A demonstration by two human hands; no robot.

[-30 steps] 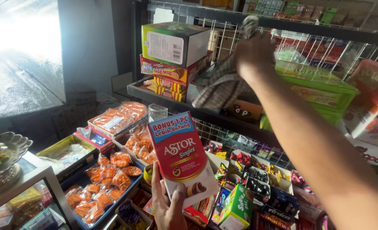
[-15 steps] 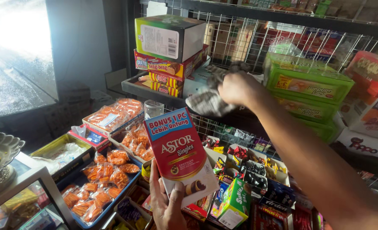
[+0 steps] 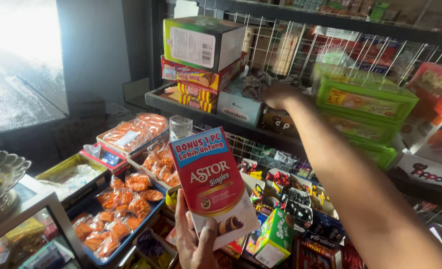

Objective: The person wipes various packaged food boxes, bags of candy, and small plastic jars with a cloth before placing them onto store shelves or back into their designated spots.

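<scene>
A: Nearest the camera, low centre: left hand (image 3: 197, 238) grips a red snack box (image 3: 213, 185) from below, fingers wrapped round its lower edge, thumb on the front face. Box upright, tilted slightly left, with a blue corner patch at top.

B: Confirmed. What surrounds it?

A: Just right of the box, a small green carton (image 3: 274, 238) lies among mixed sweets in dark trays. To the left, a blue tray (image 3: 157, 206) carries orange snack packets (image 3: 126, 199). Farther left, a yellow-rimmed tray (image 3: 58, 169) with pale wrappers. Near left corner: a glass-topped bench (image 3: 31, 206) with a silver dish (image 3: 7, 169) on it.

B: And the other arm?

A: It runs from the near right corner up to the far shelf (image 3: 181, 105). Right hand (image 3: 276, 94) is at the shelf, closed over a dark checked cloth (image 3: 255, 84); the picture is blurred there, so the grip is not plain.

B: Neighbours on the shelf?

A: Left of the hand, a pale blue box (image 3: 238, 105), then a stack of red and yellow boxes with a green-and-white box (image 3: 201, 42) on top. Right of the hand, green lidded boxes (image 3: 363, 102) stacked. Wire rack (image 3: 280, 47) behind all.
</scene>
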